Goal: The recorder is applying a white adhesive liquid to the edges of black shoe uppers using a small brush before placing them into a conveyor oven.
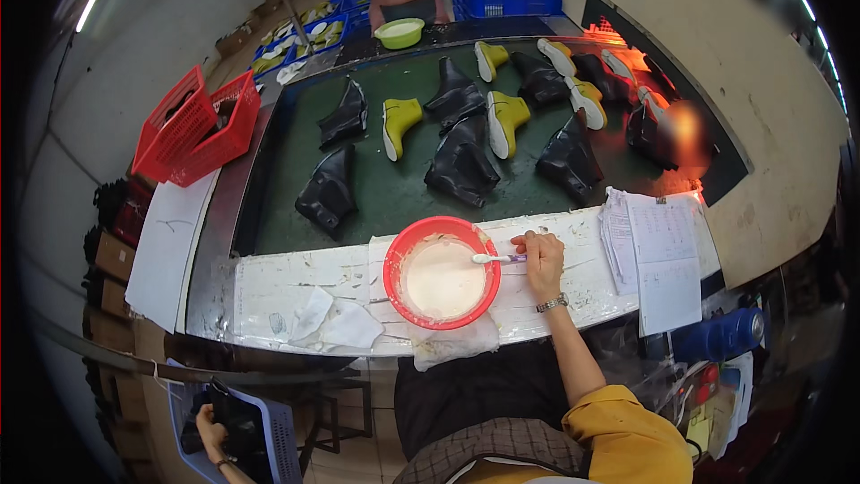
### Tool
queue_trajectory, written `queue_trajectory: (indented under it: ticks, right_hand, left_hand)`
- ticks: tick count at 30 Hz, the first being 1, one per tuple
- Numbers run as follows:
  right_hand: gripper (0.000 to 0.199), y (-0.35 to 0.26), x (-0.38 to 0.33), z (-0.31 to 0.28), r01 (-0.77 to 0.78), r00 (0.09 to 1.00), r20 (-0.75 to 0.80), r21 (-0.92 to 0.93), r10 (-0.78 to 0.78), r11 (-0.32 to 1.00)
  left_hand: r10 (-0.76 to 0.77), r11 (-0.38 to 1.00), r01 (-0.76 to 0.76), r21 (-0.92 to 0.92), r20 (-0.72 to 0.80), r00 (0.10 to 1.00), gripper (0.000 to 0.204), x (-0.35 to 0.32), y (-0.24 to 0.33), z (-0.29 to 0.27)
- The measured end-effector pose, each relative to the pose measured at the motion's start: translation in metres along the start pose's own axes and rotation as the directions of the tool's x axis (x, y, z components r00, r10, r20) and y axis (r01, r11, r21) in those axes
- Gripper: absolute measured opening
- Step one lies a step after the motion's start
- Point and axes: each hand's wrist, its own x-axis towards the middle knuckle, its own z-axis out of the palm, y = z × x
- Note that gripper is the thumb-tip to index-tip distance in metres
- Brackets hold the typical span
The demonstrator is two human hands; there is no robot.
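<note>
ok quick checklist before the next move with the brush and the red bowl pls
1. Right hand grips the brush handle: ok.
2. Brush head over the white paste in the red bowl: ok; whether the bristles are loaded, cannot tell.
3. Bowl sits flat on the white bench edge, on a cloth: ok.
4. Left hand is down in the blue crate on a dark item; what it grips, cannot tell.
5. No shoe on the bench by the bowl, the black boots and yellow-green shoes all lie on the green belt: not ok.
6. Paper stack lies apart from the bowl: ok.
</note>
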Motion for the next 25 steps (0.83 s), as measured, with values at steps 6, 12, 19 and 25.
queue_trajectory:
  ticks: [6, 12, 19, 25]
  right_hand:
    - [0.037, -0.001, -0.001, 0.012, 0.022, 1.0, -0.002, 0.031, -0.022, 0.999]
    - [0.035, -0.002, -0.001, 0.018, 0.022, 1.0, -0.012, 0.049, -0.021, 0.999]
    - [0.037, 0.005, -0.002, 0.028, -0.03, 1.0, -0.003, 0.107, 0.031, 0.994]
    - [0.036, 0.015, 0.0, 0.005, -0.008, 0.998, -0.064, 0.007, 0.008, 1.0]
  left_hand:
    - [0.3, 0.95, -0.28, 0.137, -0.646, 0.702, 0.028, -0.066, 0.102, 0.009]
    - [0.577, 0.732, -0.681, -0.022, -0.513, 0.636, 0.016, -0.062, 0.264, 0.113]
    - [0.497, 0.838, -0.323, 0.44, -0.371, 0.784, 0.055, 0.096, 0.251, 0.251]
    - [0.454, 0.784, -0.23, 0.577, -0.28, 0.846, 0.057, 0.126, 0.26, 0.304]
